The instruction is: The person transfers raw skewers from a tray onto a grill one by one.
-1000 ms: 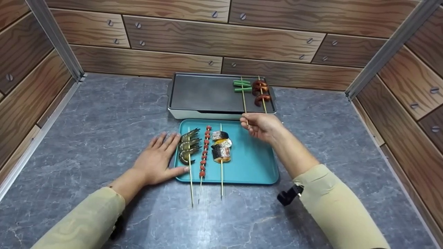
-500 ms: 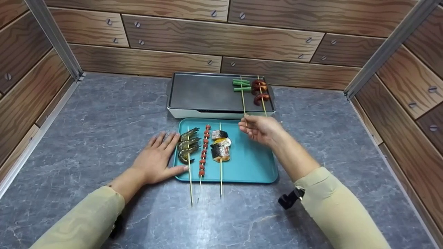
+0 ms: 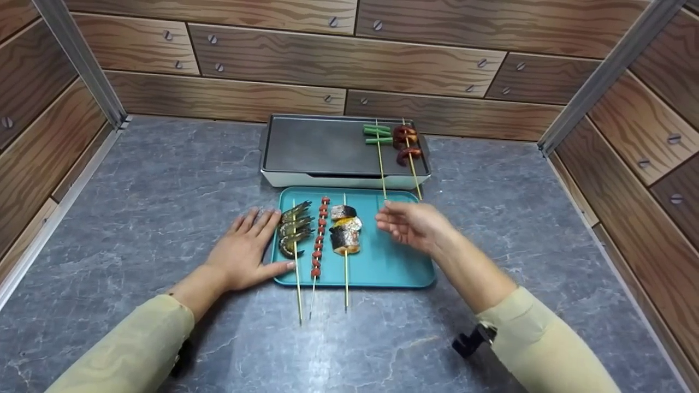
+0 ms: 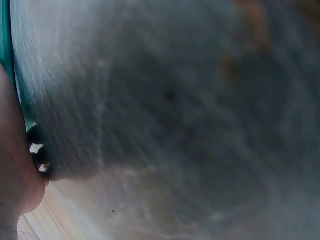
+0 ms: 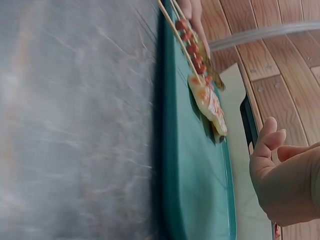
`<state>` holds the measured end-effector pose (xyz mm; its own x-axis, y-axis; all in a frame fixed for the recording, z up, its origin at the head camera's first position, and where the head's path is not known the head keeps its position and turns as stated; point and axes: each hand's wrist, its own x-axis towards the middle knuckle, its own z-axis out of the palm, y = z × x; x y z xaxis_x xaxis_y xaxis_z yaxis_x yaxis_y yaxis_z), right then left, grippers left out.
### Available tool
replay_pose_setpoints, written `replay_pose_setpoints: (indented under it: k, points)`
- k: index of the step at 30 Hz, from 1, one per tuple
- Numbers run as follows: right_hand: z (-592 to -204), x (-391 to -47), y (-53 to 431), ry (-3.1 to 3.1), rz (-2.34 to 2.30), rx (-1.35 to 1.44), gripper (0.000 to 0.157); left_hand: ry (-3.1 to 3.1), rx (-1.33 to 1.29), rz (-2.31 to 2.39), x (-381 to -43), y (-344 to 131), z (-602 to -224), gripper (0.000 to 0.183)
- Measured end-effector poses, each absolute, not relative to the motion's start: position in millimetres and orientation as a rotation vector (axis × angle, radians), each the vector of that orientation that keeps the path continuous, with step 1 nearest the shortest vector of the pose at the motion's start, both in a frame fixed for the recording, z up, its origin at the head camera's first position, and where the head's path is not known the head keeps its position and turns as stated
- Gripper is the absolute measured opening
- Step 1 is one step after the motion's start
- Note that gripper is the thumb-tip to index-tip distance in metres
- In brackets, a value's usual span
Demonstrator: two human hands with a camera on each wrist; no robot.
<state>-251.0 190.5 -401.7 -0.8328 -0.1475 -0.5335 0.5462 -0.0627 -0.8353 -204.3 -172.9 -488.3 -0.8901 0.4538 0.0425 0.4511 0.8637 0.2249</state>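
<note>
In the head view, my left hand [image 3: 240, 254] lies spread at the tray's left edge, its thumb reaching the stick of a shrimp skewer [image 3: 295, 232]. My right hand [image 3: 412, 226] hovers over the right part of the teal tray [image 3: 393, 273], fingers loosely bent and holding nothing. Just beyond its fingertips ends the stick of a green vegetable skewer [image 3: 378, 136], which lies on the dark griddle [image 3: 317, 144]. In the right wrist view, the right hand [image 5: 285, 175] shows thumb and fingers apart. Only a strip of the left hand [image 4: 15, 150] appears in the left wrist view.
Beside the green skewer on the griddle lies a reddish-brown curled-piece skewer [image 3: 407, 144]. The tray also bears a red-bead skewer [image 3: 318, 245] and a fish-piece skewer [image 3: 345, 237], sticks overhanging its front edge. Wood-patterned walls [image 3: 273, 60] enclose the table [image 3: 180, 169].
My right hand has let go of the green vegetable skewer's stick and drawn slightly back toward me. The skewer stays on the griddle, and my left hand keeps its place at the tray.
</note>
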Motion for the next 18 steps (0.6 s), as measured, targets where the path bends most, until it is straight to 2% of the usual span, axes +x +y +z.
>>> replay_pose_setpoints:
  k: [3, 18]
  points:
    - [-403, -237, 193, 1.767, -1.913, 0.401, 0.046, 3.021, 0.731, 0.365, -204, -173, -487, 0.117]
    - [-414, -178, 210, 1.752, -1.813, 0.256, 0.048, 3.012, 0.727, 0.352, -204, -172, -487, 0.118]
